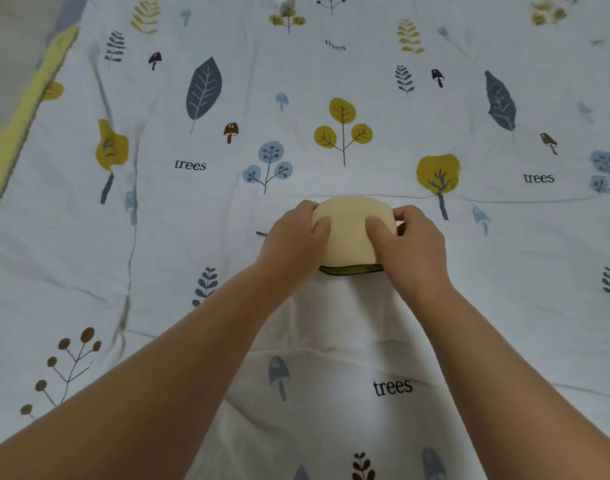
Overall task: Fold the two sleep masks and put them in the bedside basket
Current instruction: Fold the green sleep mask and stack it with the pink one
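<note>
Between both sets of fingers: cream sleep mask (348,233), folded into a rounded dome, resting on the printed bedspread (199,209). Left hand (293,237) curled round the mask's left edge, thumb (322,227) pressed on top, fingertips hidden behind the far rim. Right hand (409,244) gripping the right edge the same way, thumb (376,227) on top, fingers (405,213) wrapped over the far right corner. Both grasps closed on the mask, thumbs near each other but apart. Just below the thumbs, at the near edge: green trim (352,270) with dark piping showing under the cream layer; cannot tell whether same mask's other face or a second mask underneath. No basket in view. Forearms reaching in from the bottom corners
</note>
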